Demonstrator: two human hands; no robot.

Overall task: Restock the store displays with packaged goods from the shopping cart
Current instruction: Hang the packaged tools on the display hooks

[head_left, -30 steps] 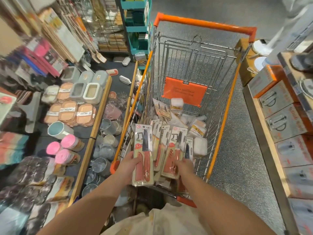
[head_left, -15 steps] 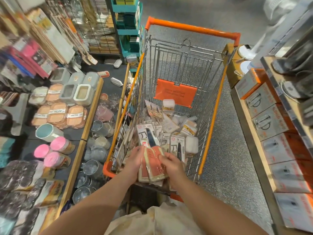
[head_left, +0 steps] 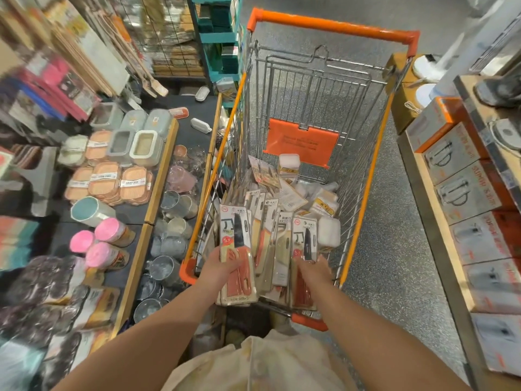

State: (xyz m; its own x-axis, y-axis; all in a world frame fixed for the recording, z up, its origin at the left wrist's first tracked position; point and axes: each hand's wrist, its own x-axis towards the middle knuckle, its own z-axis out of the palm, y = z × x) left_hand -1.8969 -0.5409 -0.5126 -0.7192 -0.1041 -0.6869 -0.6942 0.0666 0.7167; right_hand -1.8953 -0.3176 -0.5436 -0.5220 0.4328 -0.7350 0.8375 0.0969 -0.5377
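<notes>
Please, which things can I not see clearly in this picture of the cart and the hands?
Head view only:
- Right hand: its fingers are hidden behind the knife pack; grip unclear.
- Pack text: too small to read.
- Shelves at far left: motion-blurred.
- Grey boxes at right: cut off by the frame edge.
- Cart bottom: buried under packs.

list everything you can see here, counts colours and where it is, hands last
shopping cart: one, steel wire with orange handle and trim, centre
orange flap: one, on the cart's far wall
packaged knives: many, count unclear, white cards with red or cream handles, near end of cart
white packages: several, behind the knives in the cart
peach lidded boxes: several stacks, left display
grey and white containers: several, behind the peach boxes
pink-topped tubes: three, left display front
metal cups: many, silver, shelf beside the cart
boxed goods: a row, grey and orange, right shelf
left hand: grips a red-handled knife pack
right hand: on another knife pack
</notes>
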